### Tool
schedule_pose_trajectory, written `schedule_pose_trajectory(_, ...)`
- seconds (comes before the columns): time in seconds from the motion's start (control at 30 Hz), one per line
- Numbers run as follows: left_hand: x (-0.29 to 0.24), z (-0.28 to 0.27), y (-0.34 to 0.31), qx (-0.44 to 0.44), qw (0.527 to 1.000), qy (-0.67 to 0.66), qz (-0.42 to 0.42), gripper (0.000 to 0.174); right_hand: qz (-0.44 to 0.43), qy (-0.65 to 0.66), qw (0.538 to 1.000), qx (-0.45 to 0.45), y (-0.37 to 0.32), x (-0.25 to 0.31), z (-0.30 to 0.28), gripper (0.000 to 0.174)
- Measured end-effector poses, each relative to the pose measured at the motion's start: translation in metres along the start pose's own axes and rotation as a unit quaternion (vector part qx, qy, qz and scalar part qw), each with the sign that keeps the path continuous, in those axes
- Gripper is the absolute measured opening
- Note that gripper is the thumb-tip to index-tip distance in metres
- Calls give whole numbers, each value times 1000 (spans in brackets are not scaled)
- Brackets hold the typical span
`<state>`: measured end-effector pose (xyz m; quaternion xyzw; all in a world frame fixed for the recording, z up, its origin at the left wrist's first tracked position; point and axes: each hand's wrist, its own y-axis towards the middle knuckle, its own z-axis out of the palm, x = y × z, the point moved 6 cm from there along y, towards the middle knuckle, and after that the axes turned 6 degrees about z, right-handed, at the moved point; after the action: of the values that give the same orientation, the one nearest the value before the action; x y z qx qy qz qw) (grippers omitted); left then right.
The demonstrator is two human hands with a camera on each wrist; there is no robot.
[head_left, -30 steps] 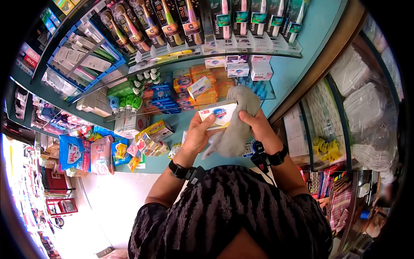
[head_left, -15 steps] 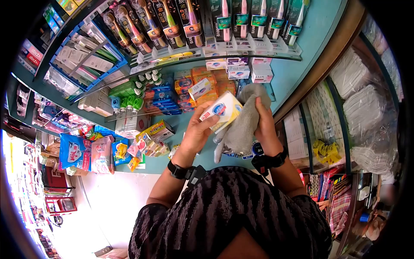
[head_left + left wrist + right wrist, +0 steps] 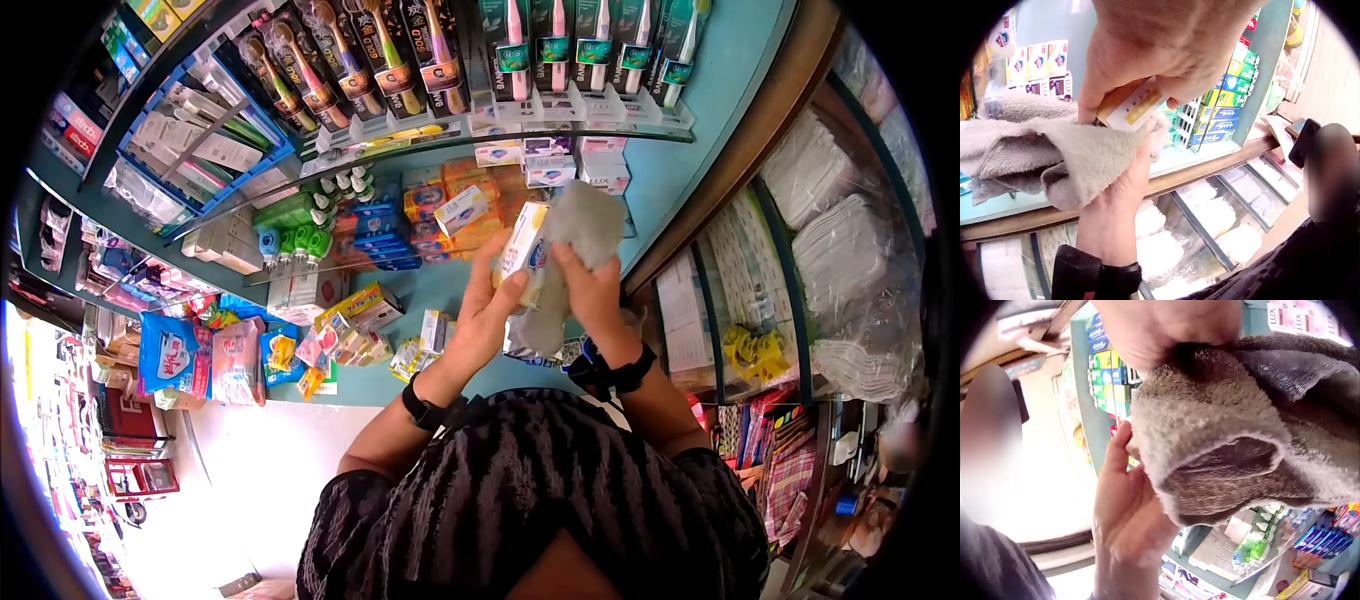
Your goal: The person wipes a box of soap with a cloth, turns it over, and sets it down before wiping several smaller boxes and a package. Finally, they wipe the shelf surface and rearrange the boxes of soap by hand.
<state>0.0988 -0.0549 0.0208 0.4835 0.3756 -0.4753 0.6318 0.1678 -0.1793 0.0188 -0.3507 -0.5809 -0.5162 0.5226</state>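
My left hand (image 3: 483, 318) grips a white and yellow soap box (image 3: 521, 243) between thumb and fingers, tilted upright over the counter in the head view. A grey, fluffy towel (image 3: 586, 222) lies against the box's right side, and my right hand (image 3: 597, 297) holds it with the thumb on top. Seen from the left wrist, the box (image 3: 1138, 106) has an end face turned to the camera, with folds of the towel (image 3: 1079, 159) close below. In the right wrist view the towel (image 3: 1210, 425) droops in a loose fold and hides most of the box.
Glass shelves hold packaged toothbrushes (image 3: 435, 60), soap boxes (image 3: 548, 170) and green-capped bottles (image 3: 300, 240). On the counter (image 3: 390, 385) stand small boxes (image 3: 433, 330) and a yellow box (image 3: 365, 303). Bags (image 3: 172, 350) hang at left. At right, cabinets contain plastic-wrapped white packs (image 3: 845, 240).
The soap box has turned from lying nearly flat to standing on edge, its narrow side now facing up. The right hand and towel have shifted over its right side.
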Motion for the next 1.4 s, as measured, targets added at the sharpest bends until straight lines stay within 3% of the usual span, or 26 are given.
schedule_pose_trajectory(0.1,1,0,-5,-8,988,-127,-84,47,23,92,995,-14,12,-10,-10,33)
schedule_pose_trajectory(0.17,6,-3,-3,-10,964,-234,-125,46,83,174,981,-31,11,-15,-11,33)
schedule_pose_trajectory(0.2,9,-4,-4,-15,965,-223,-136,46,113,214,970,-38,10,-17,-11,33)
schedule_pose_trajectory(0.27,17,-9,-6,-26,967,-199,-157,47,86,166,982,-35,7,-19,-11,32)
schedule_pose_trajectory(0.3,19,-10,-4,-21,988,-102,-113,43,72,142,987,-34,7,-18,-10,32)
schedule_pose_trajectory(0.4,20,-16,-5,-12,991,-67,-120,38,60,137,988,-33,4,-12,-5,34)
schedule_pose_trajectory(0.5,16,-7,-4,-80,974,-182,-110,36,149,175,973,-23,8,-17,-1,42)
schedule_pose_trajectory(0.6,11,-3,1,-101,976,-184,-56,36,262,260,925,85,0,-16,20,55)
schedule_pose_trajectory(0.7,11,-11,6,-120,985,-124,12,35,285,294,899,152,-9,-9,34,65)
schedule_pose_trajectory(0.8,8,-16,5,-135,987,-79,47,36,335,372,845,185,-20,-2,46,65)
schedule_pose_trajectory(0.9,-1,-20,6,-130,988,12,81,37,337,366,838,226,-28,0,49,60)
schedule_pose_trajectory(1.0,2,-24,0,-154,969,123,147,38,338,331,856,208,-26,-19,45,59)
schedule_pose_trajectory(1.13,-1,-22,-11,-137,932,291,168,45,302,290,888,191,-25,-35,32,54)
schedule_pose_trajectory(1.17,-6,-20,-14,-131,912,346,176,41,306,295,886,187,-26,-37,30,53)
schedule_pose_trajectory(1.27,-6,-35,-10,-49,843,507,173,51,307,278,896,160,-26,-43,24,50)
schedule_pose_trajectory(1.3,11,-41,-9,-33,949,309,44,54,301,247,909,148,-26,-44,22,49)
schedule_pose_trajectory(1.4,22,-49,-8,19,995,80,-47,55,272,195,930,151,-24,-48,19,46)
